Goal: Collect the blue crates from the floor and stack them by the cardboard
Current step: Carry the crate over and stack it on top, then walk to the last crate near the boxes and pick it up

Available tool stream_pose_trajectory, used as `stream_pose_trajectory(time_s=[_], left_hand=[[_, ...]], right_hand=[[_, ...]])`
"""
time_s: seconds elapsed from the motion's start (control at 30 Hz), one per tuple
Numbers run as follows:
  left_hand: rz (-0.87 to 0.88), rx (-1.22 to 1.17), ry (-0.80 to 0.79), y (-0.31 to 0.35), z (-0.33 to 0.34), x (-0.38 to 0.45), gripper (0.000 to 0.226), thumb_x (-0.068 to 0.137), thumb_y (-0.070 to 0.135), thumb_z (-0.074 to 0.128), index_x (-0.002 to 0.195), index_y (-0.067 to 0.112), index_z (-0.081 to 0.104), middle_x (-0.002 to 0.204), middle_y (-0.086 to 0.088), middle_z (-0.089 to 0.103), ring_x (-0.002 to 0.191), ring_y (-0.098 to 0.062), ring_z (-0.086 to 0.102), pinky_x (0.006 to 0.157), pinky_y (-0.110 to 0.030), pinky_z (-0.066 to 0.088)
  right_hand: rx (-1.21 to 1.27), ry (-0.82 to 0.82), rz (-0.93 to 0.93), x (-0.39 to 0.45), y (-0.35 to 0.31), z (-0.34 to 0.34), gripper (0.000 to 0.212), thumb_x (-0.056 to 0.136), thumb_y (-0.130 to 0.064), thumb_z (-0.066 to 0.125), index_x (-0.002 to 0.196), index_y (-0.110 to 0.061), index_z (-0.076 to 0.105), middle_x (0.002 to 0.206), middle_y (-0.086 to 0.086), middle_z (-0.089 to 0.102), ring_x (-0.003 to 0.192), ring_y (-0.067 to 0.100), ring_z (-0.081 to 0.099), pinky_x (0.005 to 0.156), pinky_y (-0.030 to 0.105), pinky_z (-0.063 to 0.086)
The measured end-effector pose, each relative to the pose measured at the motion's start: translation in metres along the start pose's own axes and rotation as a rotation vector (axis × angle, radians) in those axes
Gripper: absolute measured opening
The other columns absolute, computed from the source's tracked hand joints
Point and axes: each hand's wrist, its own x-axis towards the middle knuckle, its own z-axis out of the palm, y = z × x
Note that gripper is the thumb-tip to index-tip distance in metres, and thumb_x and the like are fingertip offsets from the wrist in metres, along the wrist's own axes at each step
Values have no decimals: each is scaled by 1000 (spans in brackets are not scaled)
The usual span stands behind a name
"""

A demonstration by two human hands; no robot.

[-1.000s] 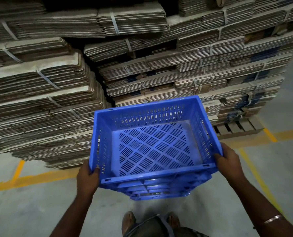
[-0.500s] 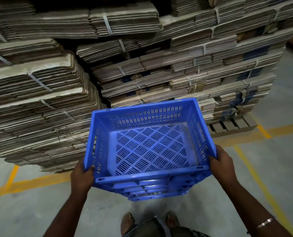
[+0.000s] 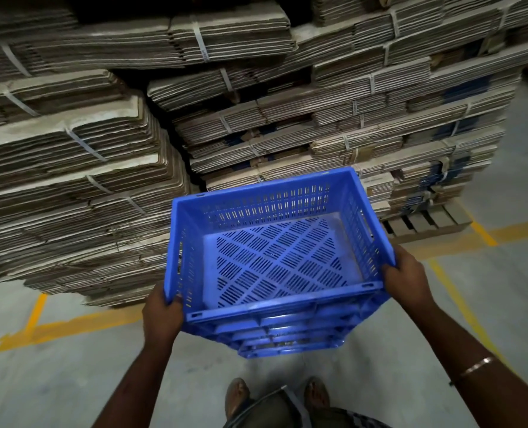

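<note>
Blue crates (image 3: 282,267), nested one inside another into a short stack, hang in the air between the person's two hands, above the grey floor (image 3: 71,381) and just in front of the strapped bundles of flattened cardboard (image 3: 287,125). The top crate is open and shows its slotted base with a diamond pattern of slits; below its near rim the edges of several more crates step downward (how many there are cannot be told for certain). The stack tilts a little, its far wall higher and turned toward the cardboard.

The left hand (image 3: 163,313) grips the near left corner of the top crate, fingers curled over the rim and into the slotted side wall, thumb outside. The right hand (image 3: 407,284) is closed on the near right corner in the same way, fingers wrapped over the rim, the back of the hand facing the camera. Both arms reach forward from the bottom of the view, and a thin metal bangle (image 3: 475,367) sits on the right forearm.

Beneath the crates, the person's two feet (image 3: 238,393) stand on the floor, close behind the stack. Yellow painted lines (image 3: 71,325) run across the floor between the feet and the cardboard. To the right, the cardboard piles rest on a wooden pallet (image 3: 426,222), whose slats show at the floor just past the far right corner of the top crate
</note>
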Motion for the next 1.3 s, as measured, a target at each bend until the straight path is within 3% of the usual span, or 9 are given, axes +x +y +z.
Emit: stream_pose_trajectory(time_s=[0.3, 0.4, 0.57, 0.67, 0.83, 0.93, 1.03, 1.17, 1.3], left_hand=[[59, 32, -24, 1, 0, 10, 34, 88, 12, 63, 121, 14, 61, 107, -13, 68, 98, -36, 64, 82, -46, 53], [147, 98, 1, 0, -2, 7, 43, 86, 17, 60, 128, 13, 51, 108, -16, 60, 101, -39, 58, 81, -48, 51], [527, 476, 123, 8, -13, -12, 60, 97, 44, 37, 148, 13, 37, 146, -21, 35, 133, -41, 34, 104, -51, 33], [738, 586, -1, 9, -19, -18, 58, 100, 47, 25, 150, 20, 40, 154, -15, 36, 141, -37, 31, 108, -53, 34], [861, 666, -124, 4, -20, -24, 57, 101, 53, 25, 149, 29, 41, 157, -2, 37, 149, -23, 24, 117, -50, 19], [921, 640, -224, 12, -16, -32, 61, 100, 60, 23, 147, 28, 43, 155, 1, 40, 149, -21, 25, 121, -47, 16], [991, 534, -336, 31, -6, -46, 64, 99, 63, 22, 150, 27, 39, 156, 4, 38, 147, -18, 28, 119, -41, 20], [1118, 427, -479, 58, 18, -69, 67, 98, 61, 26, 153, 23, 33, 159, 5, 33, 148, -16, 27, 117, -38, 23], [1289, 387, -613, 80, 49, -100, 67, 99, 62, 27, 156, 28, 21, 164, 11, 14, 151, -9, 12, 119, -35, 17]], right_hand=[[60, 64, 41, -13, 16, 10, 38, 80, -9, 53, 117, -15, 60, 98, 11, 66, 88, 32, 63, 70, 33, 44], [19, 113, -5, -15, 16, 13, 35, 88, -14, 56, 124, -16, 54, 108, 13, 64, 98, 35, 62, 75, 37, 48], [-361, 209, -216, -37, 24, 19, 64, 99, -52, 40, 152, -18, 28, 158, 11, 25, 144, 37, 24, 112, 52, 31], [-449, 169, -187, -77, 19, 37, 70, 95, -63, 27, 155, -28, 21, 165, 4, 3, 149, 42, 3, 110, 57, 27], [-408, 123, -158, -129, 8, 52, 76, 92, -69, 27, 156, -36, 3, 163, -5, -19, 150, 32, -11, 114, 56, 21], [-320, 68, -122, -148, 6, 49, 71, 96, -66, 33, 153, -44, -2, 161, -14, -21, 149, 20, -18, 119, 49, 9], [-236, 64, -81, -171, 9, 38, 70, 96, -61, 39, 151, -50, -2, 162, -13, -15, 150, 12, -13, 122, 42, 8], [-174, 135, 49, -201, 24, 13, 68, 96, -58, 43, 154, -40, 14, 164, -9, 3, 150, 8, -2, 122, 33, 11], [-134, 202, 182, -232, 57, -18, 71, 93, -61, 45, 154, -34, 21, 163, -7, 16, 150, 8, 8, 119, 30, 15]])
